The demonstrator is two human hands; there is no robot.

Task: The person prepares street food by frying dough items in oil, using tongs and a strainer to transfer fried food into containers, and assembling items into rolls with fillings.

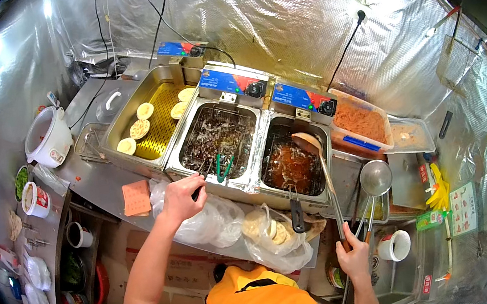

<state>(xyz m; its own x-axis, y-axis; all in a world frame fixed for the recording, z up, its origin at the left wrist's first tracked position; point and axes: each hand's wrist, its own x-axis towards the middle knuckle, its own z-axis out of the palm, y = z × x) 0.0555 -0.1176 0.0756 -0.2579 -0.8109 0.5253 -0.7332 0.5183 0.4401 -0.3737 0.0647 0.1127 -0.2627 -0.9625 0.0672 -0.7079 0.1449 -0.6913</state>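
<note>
My left hand [183,198] is closed around a black handle [196,192] at the front edge of the middle fryer [249,180]. Dark, bubbling oil fills that fryer, and green-tipped tongs [225,167] lean at its front rim. My right hand [352,252] grips the long handle of a ladle [308,142], whose bowl rests in the right fryer [327,142]. Reddish-brown food or oil bubbles there around a wire basket, with the basket's black handle [297,216] hanging over the front. Just right of the ladle handle lies a round metal strainer [375,177].
Several pale round cakes [140,129] lie in the left fryer [113,148]. Plastic bags [281,251], one holding flat breads, sit along the counter's front edge. A tub of orange-red crumbs [359,119] stands right of the fryers, above a sink [392,296]. A rice cooker [47,137] is at left.
</note>
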